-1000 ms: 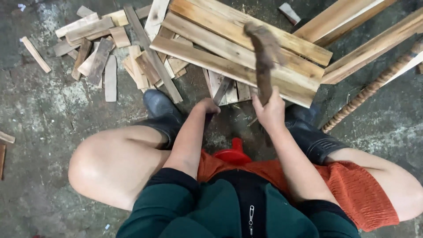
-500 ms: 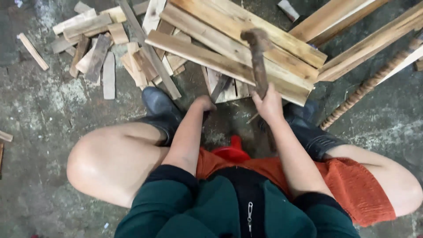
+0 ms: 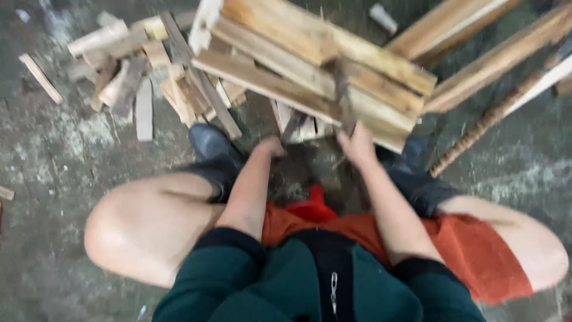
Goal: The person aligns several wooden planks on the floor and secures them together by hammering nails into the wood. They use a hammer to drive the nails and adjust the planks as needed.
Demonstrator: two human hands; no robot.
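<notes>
Fingers of the right hand (image 3: 357,146) clench the handle of a dark hatchet (image 3: 344,95), its head lying against stacked wooden planks (image 3: 280,59). Beside it, the left hand (image 3: 273,146) grips a thin wood strip (image 3: 292,126) under the stack, above the concrete floor (image 3: 47,179); motion blur hides finer detail.

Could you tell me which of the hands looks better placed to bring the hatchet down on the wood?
Right. The right hand grips the hatchet handle, its head over the stacked planks. The left hand is low at a small wood piece, probably steadying it.
</notes>
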